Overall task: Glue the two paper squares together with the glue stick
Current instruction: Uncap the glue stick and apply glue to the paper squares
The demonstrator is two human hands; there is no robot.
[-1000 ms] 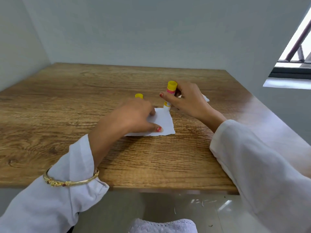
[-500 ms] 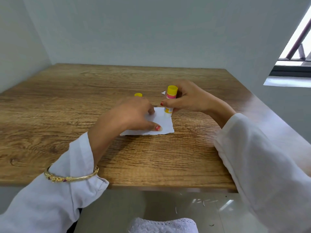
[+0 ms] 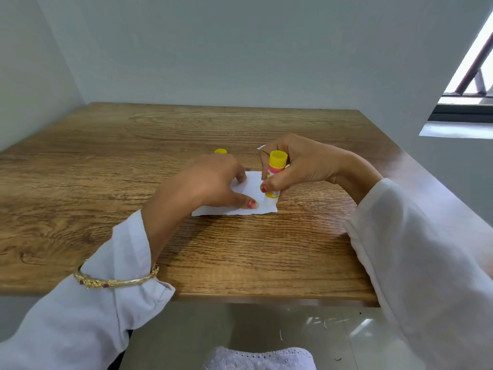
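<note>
A white paper square (image 3: 250, 189) lies flat on the wooden table (image 3: 106, 161). My left hand (image 3: 205, 182) presses it down, fingers spread, thumb near its front edge. A yellow and pink glue stick (image 3: 276, 173) stands upright in my right hand (image 3: 301, 166), its lower tip touching the paper's right front part. A corner of the second paper square (image 3: 261, 147) peeks out behind my right hand; the rest of it is hidden. The yellow cap (image 3: 220, 151) rests on the table behind my left hand.
Grey walls close in the table at the back and left. A window (image 3: 469, 84) opens at the upper right. The table's front edge (image 3: 240, 296) runs just before my sleeves, with floor below it.
My right hand has drawn the glue stick toward me across the paper, from its far right corner to its right front part. My left hand stays pressed on the paper.
</note>
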